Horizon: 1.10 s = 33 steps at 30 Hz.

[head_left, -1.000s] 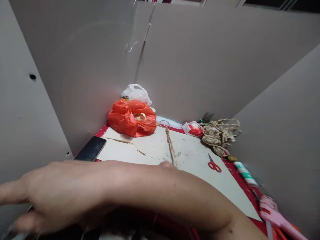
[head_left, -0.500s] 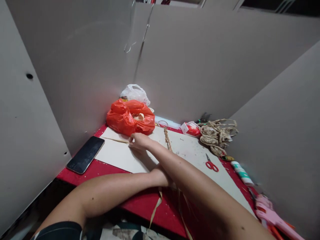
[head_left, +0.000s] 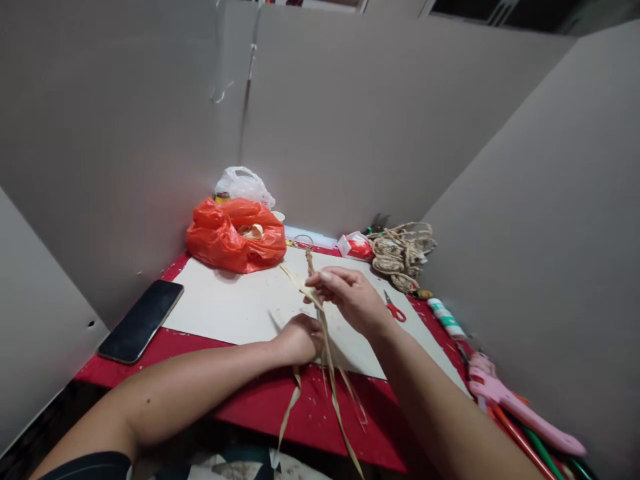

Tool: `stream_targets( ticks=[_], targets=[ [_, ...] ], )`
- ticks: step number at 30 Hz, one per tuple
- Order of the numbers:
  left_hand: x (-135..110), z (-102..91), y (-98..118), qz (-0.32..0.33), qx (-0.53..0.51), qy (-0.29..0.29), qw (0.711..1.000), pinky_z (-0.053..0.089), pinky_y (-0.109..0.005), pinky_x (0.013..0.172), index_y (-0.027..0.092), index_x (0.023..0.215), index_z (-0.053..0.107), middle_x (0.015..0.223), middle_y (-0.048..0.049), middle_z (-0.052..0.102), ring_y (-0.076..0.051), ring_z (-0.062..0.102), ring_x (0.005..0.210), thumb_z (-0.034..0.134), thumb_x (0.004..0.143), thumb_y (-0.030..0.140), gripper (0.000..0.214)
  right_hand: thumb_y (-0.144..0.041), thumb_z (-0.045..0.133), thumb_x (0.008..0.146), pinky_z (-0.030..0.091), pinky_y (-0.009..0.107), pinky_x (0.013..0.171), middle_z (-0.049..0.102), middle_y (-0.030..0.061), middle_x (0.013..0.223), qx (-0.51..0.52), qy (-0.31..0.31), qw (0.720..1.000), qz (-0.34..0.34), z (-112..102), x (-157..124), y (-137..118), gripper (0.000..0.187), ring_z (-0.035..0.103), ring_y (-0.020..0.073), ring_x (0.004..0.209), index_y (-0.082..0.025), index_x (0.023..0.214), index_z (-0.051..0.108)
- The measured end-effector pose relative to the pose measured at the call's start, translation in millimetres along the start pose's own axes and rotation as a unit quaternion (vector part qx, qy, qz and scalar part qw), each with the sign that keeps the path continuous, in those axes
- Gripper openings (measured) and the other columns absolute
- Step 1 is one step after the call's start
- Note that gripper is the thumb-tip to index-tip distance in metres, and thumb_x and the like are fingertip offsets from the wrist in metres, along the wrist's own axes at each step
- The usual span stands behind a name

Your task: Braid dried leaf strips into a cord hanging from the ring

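Several pale dried leaf strips [head_left: 330, 360] hang over the front edge of the red table [head_left: 235, 410]. My left hand [head_left: 299, 339] is closed around the strips near the front edge of the cream board [head_left: 235, 303]. My right hand [head_left: 350, 297] pinches the upper end of a strip just above the board. A braided cord [head_left: 309, 259] lies on the board beyond my hands.
An orange plastic bag [head_left: 235, 235] and a white bag [head_left: 243, 185] sit at the back. A black phone [head_left: 141, 320] lies at the left. Red scissors [head_left: 395, 308], a twine bundle [head_left: 400, 252], a glue tube [head_left: 447, 318] and a pink glue gun [head_left: 510, 407] lie along the right. Grey partitions [head_left: 540, 220] enclose the table.
My right hand pulled back from the orange bag, bringing a strip toward the left hand. Earlier my arm swept across the view. The camera has shifted right.
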<state>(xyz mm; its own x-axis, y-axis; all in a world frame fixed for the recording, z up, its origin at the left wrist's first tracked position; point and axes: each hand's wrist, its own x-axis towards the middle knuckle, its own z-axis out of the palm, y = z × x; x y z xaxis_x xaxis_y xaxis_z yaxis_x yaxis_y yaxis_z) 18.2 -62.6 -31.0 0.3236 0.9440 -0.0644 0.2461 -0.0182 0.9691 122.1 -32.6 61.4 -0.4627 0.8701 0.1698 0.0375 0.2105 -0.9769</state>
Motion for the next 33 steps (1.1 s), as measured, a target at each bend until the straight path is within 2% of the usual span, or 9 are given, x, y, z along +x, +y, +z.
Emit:
stream_targets(
  ticks=[3, 7, 9, 12, 15, 20, 23, 29, 33],
  targets=[
    [-1, -1.1, 1, 0.035, 0.008, -0.005, 0.999, 0.030, -0.021, 0.051, 0.013, 0.057, 0.053, 0.051, 0.0032, 0.043, -0.007, 0.035, 0.050, 0.047, 0.070, 0.015, 0.015, -0.028, 0.070, 0.070, 0.041, 0.022, 0.056, 0.058, -0.0009, 0.065, 0.041, 0.062, 0.997, 0.020, -19, -32, 21, 0.019, 0.051, 0.0081, 0.056, -0.014, 0.081, 0.063],
    [-3, 0.4, 2, 0.045, 0.015, 0.001, 0.999, 0.029, -0.020, 0.051, 0.011, 0.066, 0.059, 0.054, 0.0035, 0.045, -0.007, 0.034, 0.050, 0.046, 0.078, 0.026, 0.023, -0.023, 0.073, 0.065, 0.040, 0.021, 0.057, 0.058, -0.0029, 0.073, 0.167, 0.082, 0.979, 0.083, -29, -56, 39, 0.049, 0.052, 0.0074, 0.059, -0.018, 0.111, 0.056],
    [-5, 2.6, 5, 0.046, 0.010, 0.007, 0.999, 0.031, -0.020, 0.053, 0.011, 0.068, 0.060, 0.055, 0.0028, 0.048, -0.007, 0.036, 0.052, 0.047, 0.080, 0.032, 0.028, -0.020, 0.073, 0.063, 0.041, 0.021, 0.059, 0.056, -0.0032, 0.074, 0.207, 0.094, 0.967, 0.112, -30, -61, 42, 0.056, 0.053, 0.0075, 0.060, -0.016, 0.115, 0.054],
    [-7, 5.7, 9, 0.050, -0.011, 0.022, 0.998, 0.035, -0.021, 0.059, 0.011, 0.070, 0.061, 0.060, 0.0007, 0.054, -0.008, 0.043, 0.056, 0.050, 0.081, 0.036, 0.030, -0.016, 0.071, 0.059, 0.042, 0.021, 0.059, 0.055, -0.0034, 0.072, 0.243, 0.095, 0.955, 0.142, -30, -62, 42, 0.052, 0.052, 0.0071, 0.059, -0.013, 0.109, 0.057],
    [-8, 7.0, 10, 0.013, -0.035, 0.031, 0.999, 0.031, -0.020, 0.051, 0.012, 0.059, 0.054, 0.051, 0.0021, 0.048, -0.007, 0.039, 0.048, 0.052, 0.080, 0.042, 0.037, -0.010, 0.067, 0.055, 0.041, 0.021, 0.055, 0.053, -0.0052, 0.065, 0.258, 0.083, 0.948, 0.167, -29, -62, 41, 0.045, 0.050, 0.0063, 0.052, -0.013, 0.099, 0.058],
    [-7, 6.6, 12, -0.004, -0.077, 0.000, 0.997, 0.030, -0.020, 0.049, 0.012, 0.058, 0.053, 0.051, -0.0004, 0.052, -0.007, 0.042, 0.046, 0.053, 0.079, 0.048, 0.042, -0.018, 0.063, 0.061, 0.045, 0.026, 0.052, 0.059, -0.0022, 0.058, 0.245, -0.015, 0.954, 0.174, -27, -62, 45, 0.028, 0.057, 0.0133, 0.049, -0.017, 0.087, 0.054],
    [-6, 5.6, 13, -0.005, -0.078, -0.006, 0.997, 0.029, -0.019, 0.047, 0.011, 0.058, 0.054, 0.050, -0.0001, 0.052, -0.006, 0.041, 0.044, 0.054, 0.079, 0.048, 0.042, -0.023, 0.064, 0.065, 0.045, 0.027, 0.052, 0.062, -0.0003, 0.055, 0.228, -0.038, 0.957, 0.173, -29, -60, 49, 0.022, 0.060, 0.0155, 0.051, -0.017, 0.081, 0.051],
    [-3, 2.5, 7, -0.004, -0.065, -0.013, 0.998, 0.029, -0.018, 0.045, 0.013, 0.058, 0.053, 0.046, 0.0031, 0.048, -0.005, 0.037, 0.041, 0.053, 0.080, 0.043, 0.037, -0.013, 0.064, 0.062, 0.036, 0.017, 0.048, 0.055, -0.0055, 0.059, 0.137, 0.019, 0.984, 0.113, -48, -49, 56, 0.014, 0.047, 0.0045, 0.047, -0.014, 0.074, 0.055],
    [-3, 0.9, 8, -0.002, -0.048, -0.010, 0.999, 0.027, -0.018, 0.044, 0.014, 0.057, 0.052, 0.045, 0.0040, 0.046, -0.005, 0.035, 0.040, 0.053, 0.081, 0.041, 0.036, -0.007, 0.059, 0.061, 0.028, 0.015, 0.042, 0.051, -0.0077, 0.060, 0.160, 0.020, 0.982, 0.101, -58, -44, 60, 0.020, 0.040, 0.0027, 0.046, -0.015, 0.079, 0.055]
  ],
)
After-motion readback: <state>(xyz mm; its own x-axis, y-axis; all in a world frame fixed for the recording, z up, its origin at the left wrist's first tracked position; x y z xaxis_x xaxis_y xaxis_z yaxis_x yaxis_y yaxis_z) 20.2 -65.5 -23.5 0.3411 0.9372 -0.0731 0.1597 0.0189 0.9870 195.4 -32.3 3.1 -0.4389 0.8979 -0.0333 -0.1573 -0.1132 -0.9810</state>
